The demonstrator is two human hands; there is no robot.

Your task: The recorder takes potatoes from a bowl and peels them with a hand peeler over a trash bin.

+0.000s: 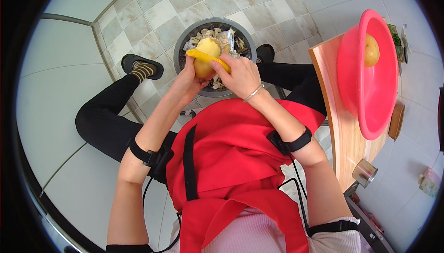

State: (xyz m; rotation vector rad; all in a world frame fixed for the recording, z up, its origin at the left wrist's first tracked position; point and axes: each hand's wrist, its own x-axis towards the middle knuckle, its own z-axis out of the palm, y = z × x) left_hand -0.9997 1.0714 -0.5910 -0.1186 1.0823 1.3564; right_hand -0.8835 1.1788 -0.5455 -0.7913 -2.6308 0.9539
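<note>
My left hand (190,81) is closed round a large, partly peeled potato (209,46), whose upper end is bare and pale yellow. In my right hand (241,75) is a yellow peeler (206,59), lying slantwise across the potato and touching it. Fingers and peeler cover part of the potato. Both hands are over a dark round bin (180,44), above peelings and scraps (213,33).
A wooden table (329,79) stands at my right, with a pink basin (346,74) tilted on it. One potato (371,51) lies in the basin. A metal cup (364,173) is near the table's near end. My legs flank the bin.
</note>
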